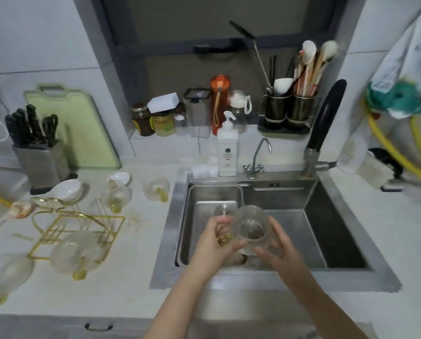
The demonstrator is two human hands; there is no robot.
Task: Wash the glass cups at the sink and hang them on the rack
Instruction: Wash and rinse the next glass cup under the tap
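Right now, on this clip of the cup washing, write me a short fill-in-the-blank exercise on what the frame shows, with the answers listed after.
1. Both hands hold one glass cup over the ____.
2. The left hand holds the cup beside its ____ coloured handle.
3. The wire rack lies on the counter to the ____ of the sink.
4. The white soap bottle stands just left of the small ____.

Missing words: sink; gold; left; tap
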